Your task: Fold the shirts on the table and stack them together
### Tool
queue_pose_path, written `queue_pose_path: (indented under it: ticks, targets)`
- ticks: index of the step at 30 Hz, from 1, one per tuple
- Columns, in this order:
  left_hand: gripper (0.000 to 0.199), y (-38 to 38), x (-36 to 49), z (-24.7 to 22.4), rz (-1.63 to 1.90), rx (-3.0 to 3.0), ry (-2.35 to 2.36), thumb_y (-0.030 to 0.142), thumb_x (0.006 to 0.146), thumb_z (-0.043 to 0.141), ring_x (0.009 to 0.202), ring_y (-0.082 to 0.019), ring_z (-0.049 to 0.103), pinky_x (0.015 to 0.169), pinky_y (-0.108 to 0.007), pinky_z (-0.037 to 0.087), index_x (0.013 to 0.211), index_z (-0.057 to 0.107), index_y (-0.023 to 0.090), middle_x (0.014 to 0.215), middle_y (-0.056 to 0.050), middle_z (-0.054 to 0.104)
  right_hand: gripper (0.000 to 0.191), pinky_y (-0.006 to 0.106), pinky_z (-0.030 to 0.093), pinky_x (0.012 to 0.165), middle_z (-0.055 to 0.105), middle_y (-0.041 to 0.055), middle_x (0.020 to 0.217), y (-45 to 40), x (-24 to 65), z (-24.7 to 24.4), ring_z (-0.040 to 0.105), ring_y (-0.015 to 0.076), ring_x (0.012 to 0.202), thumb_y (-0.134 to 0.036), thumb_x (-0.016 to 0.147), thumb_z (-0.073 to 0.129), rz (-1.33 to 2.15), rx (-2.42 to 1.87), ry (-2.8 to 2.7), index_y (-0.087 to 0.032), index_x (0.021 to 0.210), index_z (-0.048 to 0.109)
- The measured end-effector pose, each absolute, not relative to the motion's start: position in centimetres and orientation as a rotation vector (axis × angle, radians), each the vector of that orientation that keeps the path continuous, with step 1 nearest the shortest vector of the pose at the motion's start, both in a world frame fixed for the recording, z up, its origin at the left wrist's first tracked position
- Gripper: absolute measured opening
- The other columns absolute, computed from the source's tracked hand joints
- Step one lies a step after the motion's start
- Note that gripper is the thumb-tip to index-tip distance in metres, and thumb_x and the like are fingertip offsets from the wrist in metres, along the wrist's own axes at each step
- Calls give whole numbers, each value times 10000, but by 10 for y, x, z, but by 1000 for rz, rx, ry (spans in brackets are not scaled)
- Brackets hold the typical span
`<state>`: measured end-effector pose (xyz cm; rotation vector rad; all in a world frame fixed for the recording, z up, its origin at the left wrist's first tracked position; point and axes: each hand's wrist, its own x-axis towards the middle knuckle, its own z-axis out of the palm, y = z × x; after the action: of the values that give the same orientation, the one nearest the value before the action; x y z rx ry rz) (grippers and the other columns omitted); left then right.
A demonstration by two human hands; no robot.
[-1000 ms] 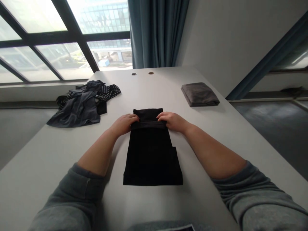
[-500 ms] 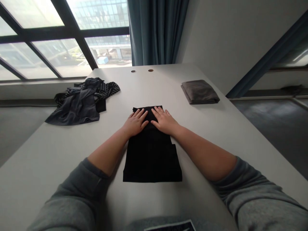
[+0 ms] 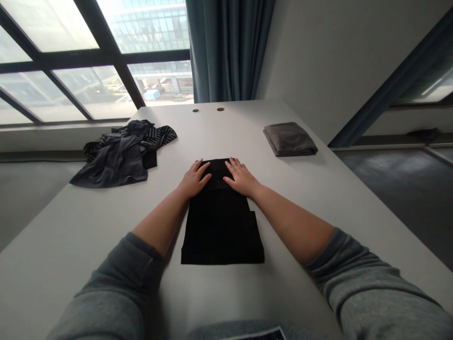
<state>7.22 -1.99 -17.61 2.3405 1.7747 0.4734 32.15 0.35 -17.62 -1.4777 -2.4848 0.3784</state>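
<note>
A black garment folded into a long flat stack, probably trousers, lies lengthwise in the middle of the white table. My left hand rests flat on its upper left corner, fingers spread. My right hand lies flat on its upper right corner, also spread. Neither hand is gripping the cloth. The top end of the stack shows between my hands, and a small folded step sits on its lower right side.
A loose heap of dark grey and striped clothing lies on the table to the left. A folded grey towel sits at the right. Two small round holes mark the far end of the table, below a window and blue curtain.
My hands have flattened from curled fingers at the fold to spread palms on the garment, and have eased slightly apart. The top end of the garment now lies folded down.
</note>
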Motion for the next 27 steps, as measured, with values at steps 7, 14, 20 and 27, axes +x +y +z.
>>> queue_pose_path:
  ticks: [7,14,20,27]
  targets:
    - [871,-9,53,-183,552,2100,1917,598,977,572,1597,-392,256,1292,-644,120,1675,245,191,1701,-184,344,1115,578,78,1307,91,263,1745,13,337,-175,-2,414,1631,-831,890,519,423,-1771,-2336,-12,1625,341]
    - [1169,-1,48,-191,1079,1767,1485,352,776,842,1320,-357,620,1137,-569,464,1706,136,299,1538,-173,546,1055,545,267,1283,380,257,1654,15,341,-175,264,404,1586,-594,775,833,746,-1476,-2080,-105,1600,392]
    - [1083,-9,51,-185,1349,1273,1095,283,688,902,1088,-267,725,999,-469,583,1629,367,301,1251,-75,710,1082,546,554,1061,731,92,1280,-3,340,-166,714,298,1137,-365,713,898,1384,-895,-1582,-277,1621,316]
    - [499,-27,51,-176,1288,1261,1013,425,755,909,1093,-284,724,1062,-492,554,1145,718,180,1160,-86,766,573,523,548,1067,770,100,1178,-17,347,-164,710,307,1122,-295,640,947,1683,-805,-1637,-170,1158,735]
